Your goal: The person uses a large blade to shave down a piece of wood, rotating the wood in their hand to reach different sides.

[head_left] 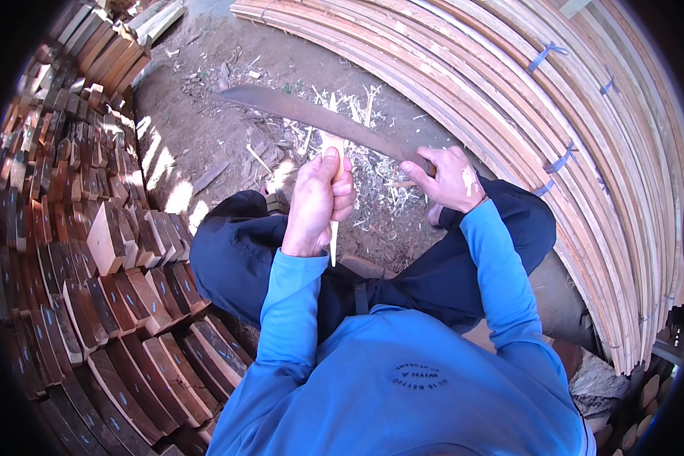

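Note:
My left hand [323, 199] is closed in a fist round a slim, pale wooden stick [334, 243], held roughly upright between my knees. The stick's lower end pokes out below the fist, and its pointed upper end shows above. In my right hand [450, 181] is the handle of a machete [311, 114], with the thumb laid along it. The long, dull brown blade reaches left across the stick, just above my left fist. Whether its edge touches the wood I cannot tell. Most of the handle is hidden by my fingers.
Pale wood shavings [380, 178] litter the dirt ground [182, 121] between my feet. Stacked wooden blocks [121, 304] rise close on my left. Long bundled planks [509, 91], tied with blue strips, curve along the right. A rough stone [596, 376] lies at the lower right.

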The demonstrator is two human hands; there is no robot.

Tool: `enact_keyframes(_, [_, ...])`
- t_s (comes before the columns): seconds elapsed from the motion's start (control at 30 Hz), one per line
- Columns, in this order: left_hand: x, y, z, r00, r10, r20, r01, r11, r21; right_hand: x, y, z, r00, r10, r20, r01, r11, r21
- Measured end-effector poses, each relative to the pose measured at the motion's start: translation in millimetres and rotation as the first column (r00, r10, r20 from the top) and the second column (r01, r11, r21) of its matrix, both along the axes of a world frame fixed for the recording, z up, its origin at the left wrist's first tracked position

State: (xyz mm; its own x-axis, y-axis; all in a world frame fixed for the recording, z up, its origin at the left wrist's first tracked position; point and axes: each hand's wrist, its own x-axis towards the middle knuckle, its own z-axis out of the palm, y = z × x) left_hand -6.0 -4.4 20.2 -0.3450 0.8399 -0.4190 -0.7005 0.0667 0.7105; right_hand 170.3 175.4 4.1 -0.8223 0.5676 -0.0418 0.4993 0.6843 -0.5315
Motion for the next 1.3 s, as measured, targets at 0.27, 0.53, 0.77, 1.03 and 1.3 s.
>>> enact_keyframes(0.27, [-1.0,-1.3,-4.0,0.993,-0.102,0.058,0.100,0.994,0.040,-40.0,24.7,-9.1,0.984,-0.126,-0.129,0.101,0.978,-0.181])
enact_keyframes(0.53, [-5.6,-3.5,1.0,0.992,-0.026,0.120,0.020,0.998,0.059,18.4,-11.0,-1.3,0.992,0.075,-0.106,-0.090,0.984,-0.152])
enact_keyframes(0.77, [-5.3,-2.7,5.8,0.991,-0.047,0.123,0.039,0.997,0.067,20.8,-9.5,-0.4,0.992,0.060,-0.109,-0.065,0.997,-0.041])
enact_keyframes(1.03, [-12.4,-6.6,-4.6,0.989,-0.030,0.143,0.014,0.994,0.110,-17.9,0.0,-7.0,0.992,0.054,-0.111,-0.057,0.998,-0.028])
enact_keyframes(1.3, [-3.2,-7.6,2.1,0.991,-0.095,0.100,0.083,0.990,0.114,-58.1,31.7,-5.6,0.991,-0.080,-0.111,0.066,0.990,-0.122])
